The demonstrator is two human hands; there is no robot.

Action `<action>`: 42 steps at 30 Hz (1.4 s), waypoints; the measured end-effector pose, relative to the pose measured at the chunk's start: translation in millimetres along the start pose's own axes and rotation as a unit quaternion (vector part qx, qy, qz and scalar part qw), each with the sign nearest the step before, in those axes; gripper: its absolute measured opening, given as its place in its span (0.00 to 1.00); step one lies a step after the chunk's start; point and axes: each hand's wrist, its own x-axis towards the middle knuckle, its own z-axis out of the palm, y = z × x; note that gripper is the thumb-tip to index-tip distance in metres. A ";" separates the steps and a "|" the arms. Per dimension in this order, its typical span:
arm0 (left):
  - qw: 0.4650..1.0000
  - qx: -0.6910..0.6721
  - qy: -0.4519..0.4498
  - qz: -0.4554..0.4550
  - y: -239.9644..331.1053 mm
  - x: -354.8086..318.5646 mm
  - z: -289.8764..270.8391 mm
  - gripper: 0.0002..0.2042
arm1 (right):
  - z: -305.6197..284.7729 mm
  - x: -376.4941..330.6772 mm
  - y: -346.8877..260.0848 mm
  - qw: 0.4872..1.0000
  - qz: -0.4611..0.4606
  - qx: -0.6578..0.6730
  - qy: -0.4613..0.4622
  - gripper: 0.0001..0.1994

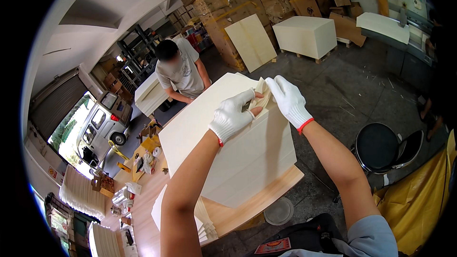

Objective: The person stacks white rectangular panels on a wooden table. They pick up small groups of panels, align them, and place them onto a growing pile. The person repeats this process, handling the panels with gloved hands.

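In front of me stands a tall stack of large cream paper sheets [209, 114], with several sheets bent up at its far right corner [263, 94]. My left hand [233, 113], in a white glove with bare thumb and fingertip showing, lies on the top of the stack and is closed at the bent sheets. My right hand [287, 99], gloved in white with a red cuff, grips the same sheets from the outer side; its fingertips are partly hidden behind the paper. A small dark thing between the left thumb and finger is too unclear to name.
The stack rests on a wooden table [238, 219] with tools and rolls at left. Across it stands another person [183, 69]. A round black stool [377, 147] is at right, a yellow cover [414, 204] behind it. More paper [304, 33] sits on a far pallet.
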 end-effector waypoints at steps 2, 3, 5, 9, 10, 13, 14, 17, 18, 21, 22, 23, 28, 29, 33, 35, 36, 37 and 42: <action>1.000 -0.014 0.010 0.019 -7.2 1.1 3.0 0.18 | -0.2 -0.6 -1.7 1.000 0.002 -0.001 -0.001 0.27; 1.000 -0.016 0.007 0.015 -6.9 1.4 3.1 0.19 | -0.7 -0.6 -1.9 1.000 0.004 0.002 -0.002 0.28; 1.000 -0.022 0.002 0.006 -5.7 2.0 3.1 0.19 | -1.1 -0.6 -1.9 1.000 0.007 0.008 -0.004 0.28; 1.000 -0.024 0.004 0.006 -9.6 3.4 4.2 0.19 | -0.1 0.1 -1.4 1.000 0.018 0.016 -0.010 0.28; 1.000 -0.025 0.003 0.004 -9.0 3.1 3.8 0.19 | 0.1 -0.2 -1.7 1.000 0.017 0.016 -0.009 0.28; 1.000 -0.013 0.007 0.020 -8.6 2.1 2.7 0.19 | 2.1 1.6 2.1 1.000 0.004 0.006 0.001 0.28; 1.000 -0.006 0.010 0.029 -8.3 1.5 2.4 0.19 | 2.7 2.2 3.3 1.000 -0.002 0.001 0.006 0.28; 1.000 0.013 -0.013 -0.024 17.3 -4.4 -0.1 0.23 | -3.8 -2.5 -0.6 0.999 0.017 0.038 -0.001 0.28; 0.999 -0.010 0.030 0.022 9.0 -4.2 3.2 0.24 | -2.9 -2.6 -1.7 0.999 0.017 0.045 -0.002 0.28; 0.989 -0.070 0.097 0.085 -18.1 -1.0 11.1 0.28 | 4.3 -0.2 3.3 0.998 0.009 0.059 -0.003 0.25; 0.992 -0.085 0.078 0.059 -18.3 0.2 10.4 0.28 | 6.5 1.4 9.1 0.998 -0.001 0.058 0.001 0.24; 0.993 -0.099 0.059 0.033 -17.9 1.7 10.0 0.28 | 8.0 2.7 13.7 0.998 -0.010 0.056 0.004 0.23; 0.996 0.062 0.059 0.031 -12.3 16.0 9.6 0.26 | 7.3 2.5 18.0 0.997 -0.008 0.070 0.003 0.21; 0.990 0.100 0.084 0.053 -16.7 18.9 10.9 0.25 | 7.1 1.6 15.4 0.997 -0.008 0.075 -0.001 0.21; 0.993 0.097 0.058 0.034 -19.3 24.8 6.8 0.25 | 6.0 -0.8 6.5 0.996 0.013 0.087 -0.007 0.23; 0.999 0.032 0.028 0.009 -16.2 20.1 4.7 0.24 | 3.8 -2.4 1.2 0.994 0.031 0.102 -0.017 0.25; 0.999 0.052 0.014 -0.008 -6.7 17.5 6.5 0.24 | 1.9 -1.4 5.3 0.995 0.024 0.096 -0.014 0.27; 0.997 0.072 -0.002 -0.024 8.9 11.6 7.0 0.24 | 0.4 -0.9 9.8 0.996 0.017 0.091 -0.011 0.29; 1.000 0.011 0.018 -0.011 -9.7 7.4 9.6 0.25 | -14.7 -1.0 5.2 0.999 0.009 0.016 -0.046 0.30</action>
